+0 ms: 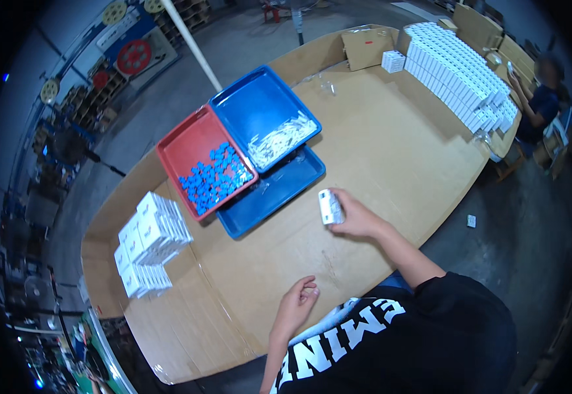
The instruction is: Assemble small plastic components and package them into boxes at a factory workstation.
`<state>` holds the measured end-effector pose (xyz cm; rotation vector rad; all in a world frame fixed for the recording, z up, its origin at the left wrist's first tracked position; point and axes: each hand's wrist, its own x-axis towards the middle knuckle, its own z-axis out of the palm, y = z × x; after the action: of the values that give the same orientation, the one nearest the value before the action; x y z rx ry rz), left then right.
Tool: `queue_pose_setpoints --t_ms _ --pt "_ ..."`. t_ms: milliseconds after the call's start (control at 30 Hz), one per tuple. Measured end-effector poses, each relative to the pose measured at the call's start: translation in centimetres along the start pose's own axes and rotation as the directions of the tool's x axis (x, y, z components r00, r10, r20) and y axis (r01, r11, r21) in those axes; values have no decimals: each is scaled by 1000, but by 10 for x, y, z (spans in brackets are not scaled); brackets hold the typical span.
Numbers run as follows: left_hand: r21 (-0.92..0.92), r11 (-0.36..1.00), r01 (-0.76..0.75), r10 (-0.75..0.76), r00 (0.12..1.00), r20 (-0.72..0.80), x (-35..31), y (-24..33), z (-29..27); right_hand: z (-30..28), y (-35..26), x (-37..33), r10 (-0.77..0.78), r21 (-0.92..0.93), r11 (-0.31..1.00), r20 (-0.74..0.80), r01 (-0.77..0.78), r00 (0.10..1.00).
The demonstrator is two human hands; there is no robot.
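Above the cardboard-covered table, my right hand (355,217) is closed around a small white box (330,207), its printed side facing left. My left hand (297,305) rests close to my body at the table's near edge, fingers curled in, and no object shows in it. Beyond the hands, a red tray (179,139) contains many small blue plastic pieces (215,177). Beside it, a blue tray (253,92) contains a heap of slim white pieces (282,139). A second blue tray (259,211) lies partly beneath these two.
Stacked white boxes (148,240) stand at the table's left. A large block of white boxes (453,75) fills the far right, near another person (545,98). Upright cardboard walls (105,243) edge the table. One small white box (471,220) lies on the floor.
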<state>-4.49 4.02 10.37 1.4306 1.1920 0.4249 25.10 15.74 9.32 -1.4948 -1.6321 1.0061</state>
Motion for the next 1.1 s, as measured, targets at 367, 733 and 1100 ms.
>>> queue_pose_setpoints --t_ms 367,733,1100 --pt "344 740 -578 579 808 110 150 72 86 -183 129 117 115 130 991 -691 -34 713" --pt "505 483 -715 762 628 161 241 79 115 -374 211 232 194 20 944 -842 -329 504" --pt "568 562 -601 604 768 215 252 84 115 -432 287 336 102 -43 948 -897 -316 429"
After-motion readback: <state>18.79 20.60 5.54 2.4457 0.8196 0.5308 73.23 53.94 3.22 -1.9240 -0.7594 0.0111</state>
